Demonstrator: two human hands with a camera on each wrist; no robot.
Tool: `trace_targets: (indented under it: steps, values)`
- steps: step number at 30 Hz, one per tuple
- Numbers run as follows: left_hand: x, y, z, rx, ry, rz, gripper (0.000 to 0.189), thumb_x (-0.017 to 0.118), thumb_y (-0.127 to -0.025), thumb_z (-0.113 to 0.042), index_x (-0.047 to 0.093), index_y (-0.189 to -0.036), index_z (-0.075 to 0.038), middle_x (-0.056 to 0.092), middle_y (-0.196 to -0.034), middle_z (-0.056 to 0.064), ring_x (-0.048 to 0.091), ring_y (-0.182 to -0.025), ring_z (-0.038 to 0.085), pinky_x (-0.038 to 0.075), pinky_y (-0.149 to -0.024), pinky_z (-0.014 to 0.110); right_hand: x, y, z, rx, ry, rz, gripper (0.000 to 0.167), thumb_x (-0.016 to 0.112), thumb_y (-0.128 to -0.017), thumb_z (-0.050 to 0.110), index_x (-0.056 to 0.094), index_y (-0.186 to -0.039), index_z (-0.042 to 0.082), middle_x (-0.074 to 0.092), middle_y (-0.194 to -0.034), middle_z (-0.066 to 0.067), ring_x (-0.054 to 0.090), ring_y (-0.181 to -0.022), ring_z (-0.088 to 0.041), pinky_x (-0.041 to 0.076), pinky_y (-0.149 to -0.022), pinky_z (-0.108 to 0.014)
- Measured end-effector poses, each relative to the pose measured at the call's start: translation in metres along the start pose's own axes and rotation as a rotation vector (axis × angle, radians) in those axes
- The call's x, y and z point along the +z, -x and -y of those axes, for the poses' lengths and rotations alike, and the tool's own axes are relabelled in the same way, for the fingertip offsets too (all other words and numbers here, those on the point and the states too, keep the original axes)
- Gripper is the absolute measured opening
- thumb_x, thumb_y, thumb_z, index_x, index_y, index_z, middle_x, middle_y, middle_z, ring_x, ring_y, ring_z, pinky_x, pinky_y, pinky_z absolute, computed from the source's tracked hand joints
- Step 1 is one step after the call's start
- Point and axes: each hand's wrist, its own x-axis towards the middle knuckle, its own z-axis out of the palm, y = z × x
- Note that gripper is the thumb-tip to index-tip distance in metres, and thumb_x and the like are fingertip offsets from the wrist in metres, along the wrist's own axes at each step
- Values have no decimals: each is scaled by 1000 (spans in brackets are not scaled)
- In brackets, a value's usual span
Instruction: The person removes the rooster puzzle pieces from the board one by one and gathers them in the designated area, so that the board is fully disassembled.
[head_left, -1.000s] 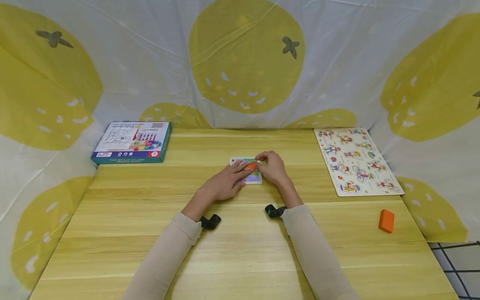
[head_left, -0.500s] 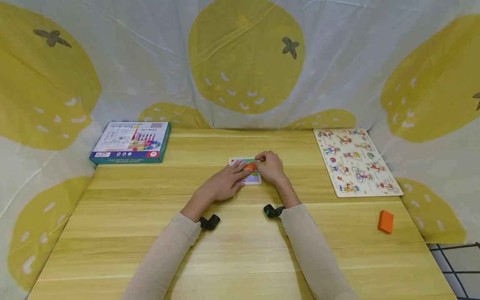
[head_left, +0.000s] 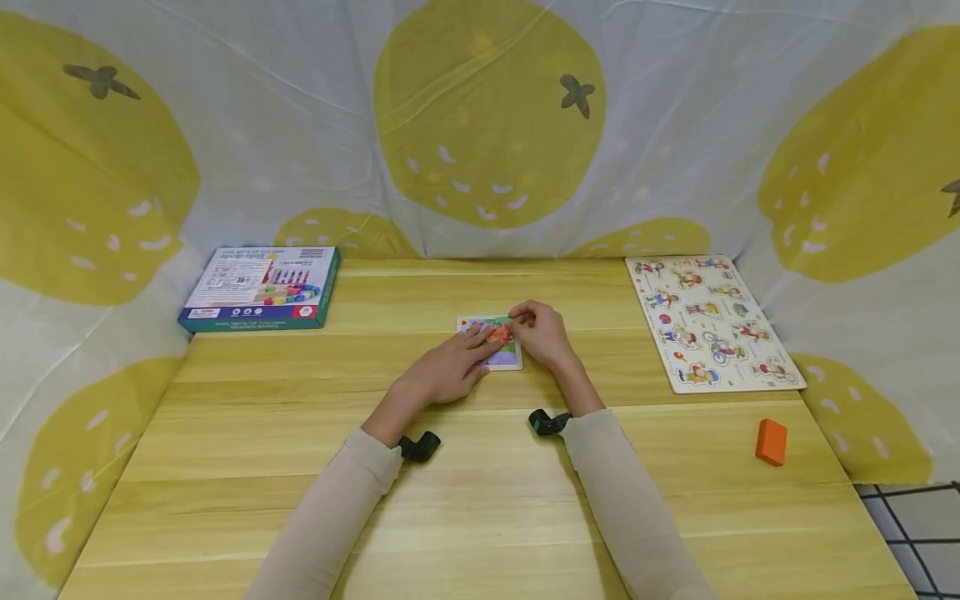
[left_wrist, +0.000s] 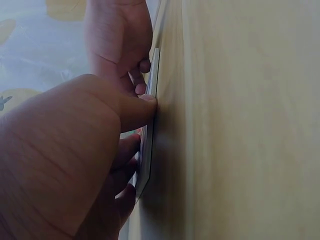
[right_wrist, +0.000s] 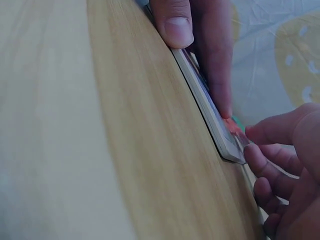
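A small square picture puzzle [head_left: 511,360] in bright colours lies mid-table, a thick pale board with a red-orange figure near its middle. My left hand [head_left: 447,367] rests over its left part, fingers stretched across the picture. In the left wrist view, the left thumb [left_wrist: 141,107] touches the board's near edge. My right hand [head_left: 545,335] is at the upper right corner. There, in the right wrist view, the thumb and forefinger pinch the edge of a thin reddish puzzle piece [right_wrist: 234,129], its other fingers curled below. The left fingers hide much of the picture.
A boxed toy set [head_left: 258,287] lies at the back left. A pale wooden peg puzzle board [head_left: 693,326] with cartoon figures lies at the back right, and an orange block [head_left: 771,442] near the right edge. A fruit-print curtain [head_left: 487,125] closes off the back and sides.
The red-orange piece under the fingers looks flatter against the picture than before. Both hands stay in nearly the same place on the puzzle.
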Motion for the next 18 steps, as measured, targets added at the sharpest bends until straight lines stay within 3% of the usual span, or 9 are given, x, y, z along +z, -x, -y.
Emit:
trace_targets:
  steps: [9, 18]
  values:
    - [0, 1, -2, 10, -5, -11, 53, 43, -112, -30, 34, -163, -16, 23, -171, 12, 19, -159, 33, 23, -128, 48, -1, 2, -1, -63, -12, 7, 22, 65, -94, 10, 71, -114, 7, 77, -97, -10, 67, -86, -22, 52, -80, -34]
    - [3, 1, -4, 23, -27, -26, 53, 43, -112, -28, 33, -163, -14, 22, -171, 15, 18, -160, 34, 24, -128, 48, -2, 4, -3, -49, -62, -1, 23, 70, -95, 15, 72, -117, 8, 80, -101, -11, 75, -93, -25, 59, -85, -41]
